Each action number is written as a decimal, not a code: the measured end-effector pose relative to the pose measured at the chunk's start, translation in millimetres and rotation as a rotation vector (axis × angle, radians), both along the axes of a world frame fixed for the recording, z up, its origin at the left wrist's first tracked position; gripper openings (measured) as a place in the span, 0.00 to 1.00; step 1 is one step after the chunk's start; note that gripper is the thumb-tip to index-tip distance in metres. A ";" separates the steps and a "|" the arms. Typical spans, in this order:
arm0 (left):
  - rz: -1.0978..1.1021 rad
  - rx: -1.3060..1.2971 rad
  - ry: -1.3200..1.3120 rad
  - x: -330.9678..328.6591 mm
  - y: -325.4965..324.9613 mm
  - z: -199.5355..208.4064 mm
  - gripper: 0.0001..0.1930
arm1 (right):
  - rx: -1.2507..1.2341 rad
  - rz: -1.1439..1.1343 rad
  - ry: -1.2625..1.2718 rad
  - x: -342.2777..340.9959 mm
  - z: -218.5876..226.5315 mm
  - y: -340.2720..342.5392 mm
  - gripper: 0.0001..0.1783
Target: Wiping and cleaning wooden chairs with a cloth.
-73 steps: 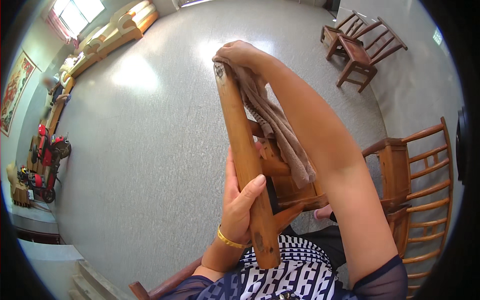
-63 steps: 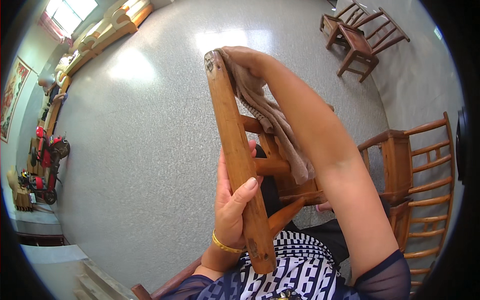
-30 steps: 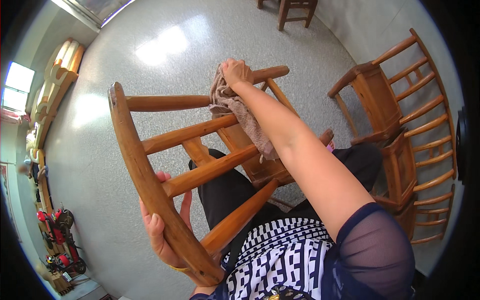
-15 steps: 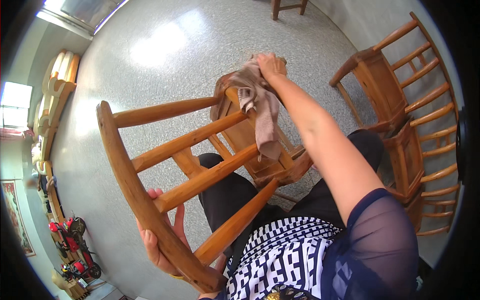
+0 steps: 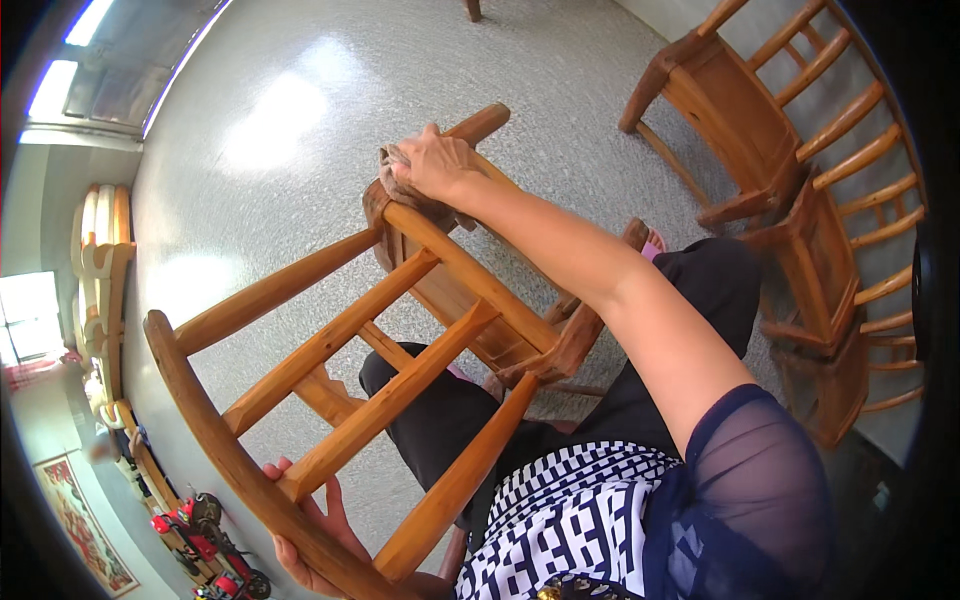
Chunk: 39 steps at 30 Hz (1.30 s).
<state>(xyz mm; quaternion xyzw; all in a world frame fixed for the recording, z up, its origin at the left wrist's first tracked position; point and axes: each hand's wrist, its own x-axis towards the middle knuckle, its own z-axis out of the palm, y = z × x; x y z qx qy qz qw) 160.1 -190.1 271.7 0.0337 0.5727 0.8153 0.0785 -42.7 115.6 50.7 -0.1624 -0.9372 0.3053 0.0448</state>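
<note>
A small wooden chair [image 5: 400, 330] with a spindle back lies tilted across my lap. My left hand [image 5: 310, 530] grips its curved top rail at the lower left, fingers wrapped around the wood. My right hand [image 5: 435, 165] reaches forward and presses a brownish cloth [image 5: 395, 180] against the far edge of the chair's seat. Most of the cloth is hidden under that hand.
Two more wooden spindle-back chairs [image 5: 800, 180] stand close on my right. A speckled grey floor [image 5: 300, 120] spreads ahead. Wooden benches [image 5: 100, 260] line the left wall, with red toy vehicles [image 5: 205, 545] near the lower left.
The chair has turned from upright to lying across my lap. My right hand with the cloth has slid from the top rail and spindles down to the seat's edge.
</note>
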 end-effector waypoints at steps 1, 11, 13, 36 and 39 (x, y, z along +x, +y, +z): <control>-0.006 -0.015 -0.006 0.0 1.4 0.3 0.32 | -0.007 -0.011 -0.002 -7.0 -7.6 4.9 0.22; 0.089 0.003 -0.058 2.0 -4.9 8.2 0.32 | -0.154 -0.410 -0.211 -35.1 -47.2 76.4 0.23; -0.016 -0.046 -0.026 -1.7 -11.3 -1.7 0.32 | -0.291 -0.536 -0.205 -34.6 -53.9 100.0 0.23; -0.054 0.114 0.051 2.5 8.6 11.4 0.27 | 0.001 -0.200 -0.376 134.0 -54.0 74.2 0.17; -0.094 0.164 0.044 1.0 7.1 12.3 0.26 | 0.057 -0.217 -0.386 179.8 -53.6 75.0 0.17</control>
